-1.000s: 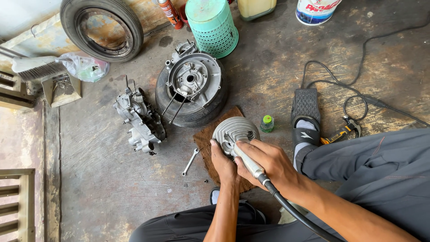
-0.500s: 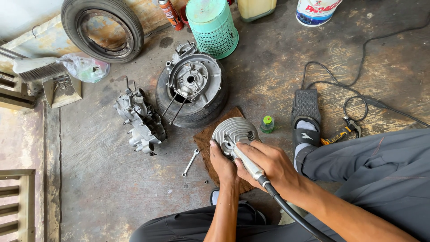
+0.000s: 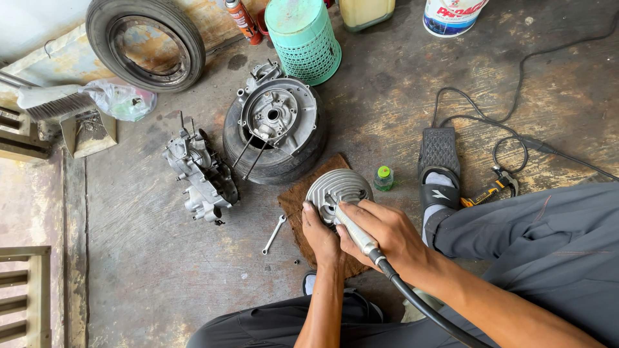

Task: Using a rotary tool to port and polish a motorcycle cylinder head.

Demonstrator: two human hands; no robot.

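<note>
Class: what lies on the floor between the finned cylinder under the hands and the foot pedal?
A small green-capped bottle stands between the finned cylinder and the foot pedal, seen in the head view.

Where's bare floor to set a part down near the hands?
Bare floor left of the wrench, below the engine case; more between the green basket and foot pedal. Crowded: brown mat around the finned cylinder.
</note>
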